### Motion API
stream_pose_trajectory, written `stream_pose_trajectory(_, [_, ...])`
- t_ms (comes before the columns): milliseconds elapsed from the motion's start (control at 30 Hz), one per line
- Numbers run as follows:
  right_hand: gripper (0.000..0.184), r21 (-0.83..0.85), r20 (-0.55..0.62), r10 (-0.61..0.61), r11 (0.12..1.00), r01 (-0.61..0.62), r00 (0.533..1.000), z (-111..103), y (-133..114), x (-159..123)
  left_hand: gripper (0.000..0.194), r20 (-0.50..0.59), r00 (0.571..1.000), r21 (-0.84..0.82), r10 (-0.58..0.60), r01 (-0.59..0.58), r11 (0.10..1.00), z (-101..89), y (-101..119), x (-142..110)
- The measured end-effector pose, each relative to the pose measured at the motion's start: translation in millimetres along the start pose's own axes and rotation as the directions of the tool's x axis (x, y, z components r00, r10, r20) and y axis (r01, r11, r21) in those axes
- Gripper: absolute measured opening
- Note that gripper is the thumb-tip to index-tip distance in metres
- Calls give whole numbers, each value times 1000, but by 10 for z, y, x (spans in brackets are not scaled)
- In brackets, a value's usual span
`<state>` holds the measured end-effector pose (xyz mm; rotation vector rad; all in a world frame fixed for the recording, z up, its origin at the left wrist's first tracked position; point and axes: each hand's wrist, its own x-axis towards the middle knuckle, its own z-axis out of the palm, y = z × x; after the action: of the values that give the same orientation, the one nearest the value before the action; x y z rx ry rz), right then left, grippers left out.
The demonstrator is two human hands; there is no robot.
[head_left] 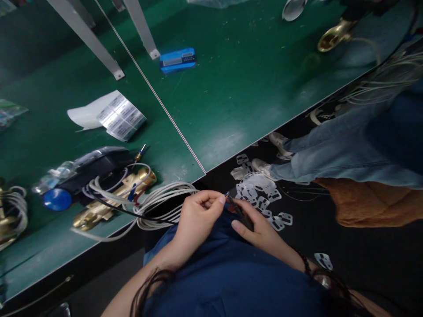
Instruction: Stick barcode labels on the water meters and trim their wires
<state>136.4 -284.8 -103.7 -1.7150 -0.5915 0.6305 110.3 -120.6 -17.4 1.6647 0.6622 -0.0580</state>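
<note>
My left hand [200, 218] is closed in a pinch at the bench edge, in front of my body. A thin black cable [158, 219] runs from a brass meter [112, 193] with a black housing towards it, and a tiny wire end shows at its fingertips. My right hand [259, 224] is wrapped round dark-handled pliers [243, 213], whose tip meets the wire end by my left fingertips. The jaws are too small to make out. A coil of grey cable [165, 198] lies beside my left hand, over the bench edge.
Printed labels [122, 116], a blue device [178, 60] and metal legs [142, 28] stand or lie on the green bench [211, 110]. Another brass fitting [333, 37] is at far right. A person in jeans [317, 149] stands to the right, near white cut-out pieces [254, 189] on the floor.
</note>
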Motion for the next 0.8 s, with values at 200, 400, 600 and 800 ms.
stream_pose_trajectory(200, [49, 54, 36, -20, 998, 18, 999, 30, -16, 61, 22, -69, 997, 10, 14, -13, 1000, 10, -6, -2])
stream_pose_trajectory(400, [44, 41, 36, -14, 999, 12, 999, 63, -73, 91, 19, -83, 995, 55, 49, -44, 997, 32, -121, 9])
stream_pose_trajectory(600, [34, -13, -46, 8, 1000, -9, 999, 152, -59, 99, 17, -120, 990, 145, 68, -51, 988, 68, -256, 37])
stream_pose_trajectory(800, [32, 220, -49, 148, 966, -134, 988, 232, -15, 95, 19, -93, 994, 140, 51, -38, 989, 54, -352, 51])
